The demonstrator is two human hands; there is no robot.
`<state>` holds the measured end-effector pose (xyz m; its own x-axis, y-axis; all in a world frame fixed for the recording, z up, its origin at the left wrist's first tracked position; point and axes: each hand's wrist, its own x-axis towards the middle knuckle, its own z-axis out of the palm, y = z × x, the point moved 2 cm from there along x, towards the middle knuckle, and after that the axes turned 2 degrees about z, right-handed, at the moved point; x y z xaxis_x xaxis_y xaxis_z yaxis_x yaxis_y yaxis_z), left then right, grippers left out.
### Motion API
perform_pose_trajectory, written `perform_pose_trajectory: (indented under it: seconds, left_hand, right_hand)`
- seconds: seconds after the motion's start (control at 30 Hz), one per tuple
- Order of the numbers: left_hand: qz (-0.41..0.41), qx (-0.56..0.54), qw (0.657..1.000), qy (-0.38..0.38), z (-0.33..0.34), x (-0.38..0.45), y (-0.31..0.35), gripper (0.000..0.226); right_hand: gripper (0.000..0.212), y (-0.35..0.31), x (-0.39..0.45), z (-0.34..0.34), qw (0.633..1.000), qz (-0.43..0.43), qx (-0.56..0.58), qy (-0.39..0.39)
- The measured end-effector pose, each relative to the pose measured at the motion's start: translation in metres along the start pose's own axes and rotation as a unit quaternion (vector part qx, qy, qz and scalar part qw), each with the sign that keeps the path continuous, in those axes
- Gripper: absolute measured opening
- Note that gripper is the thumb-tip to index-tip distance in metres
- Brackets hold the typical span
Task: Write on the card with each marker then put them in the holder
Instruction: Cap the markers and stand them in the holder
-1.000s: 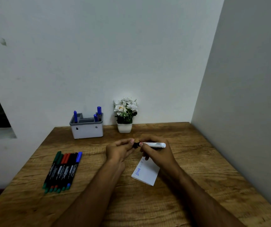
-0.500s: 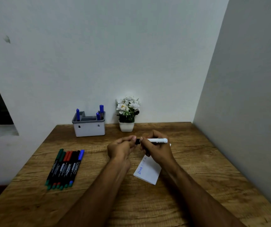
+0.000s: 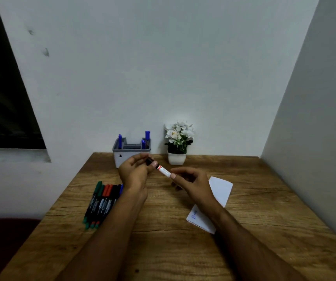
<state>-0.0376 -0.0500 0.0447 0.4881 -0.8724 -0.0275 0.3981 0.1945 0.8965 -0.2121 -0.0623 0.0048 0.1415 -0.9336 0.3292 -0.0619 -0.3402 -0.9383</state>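
Left hand [image 3: 134, 171] grips dark cap end of white marker [image 3: 164, 171]; right hand [image 3: 191, 182] pinches barrel's other end, above table [image 3: 163, 250] between holder [image 3: 120, 157] and card [image 3: 220, 189]. Step looks like capping or uncapping, cannot tell which. If capped: carry to holder. If uncapped: write on card.

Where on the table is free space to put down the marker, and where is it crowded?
Free: the near table between the forearms, and the right side between the card and the wall. Crowded: the back edge, with the holder and flower pot, and the left edge, with the row of markers.
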Motion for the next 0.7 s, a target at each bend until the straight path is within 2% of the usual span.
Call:
perform_pose_trajectory:
  seconds: [0.17,0.27,0.37,0.57,0.7]
  left_hand:
    - [0.087,0.038,0.994,-0.060,-0.013,0.008,0.015,0.039]
    - [0.166,0.130,0.976,-0.050,-0.026,0.017,0.022,0.034]
    - [0.245,0.236,0.940,-0.022,-0.041,0.026,0.032,0.028]
    - [0.295,0.244,0.923,-0.025,-0.051,0.051,0.065,0.023]
    - [0.307,0.259,0.916,-0.016,-0.052,0.078,0.075,0.021]
  right_hand:
    - [0.032,-0.009,0.023,0.045,0.989,-0.062,-0.128,-0.050]
    - [0.025,-0.017,0.041,0.070,0.977,-0.088,-0.189,-0.043]
    - [0.015,-0.027,0.059,0.093,0.969,-0.119,-0.215,-0.015]
    - [0.008,-0.045,0.103,0.133,0.961,-0.142,-0.236,0.010]
    - [0.013,-0.050,0.120,0.150,0.961,-0.145,-0.233,0.028]
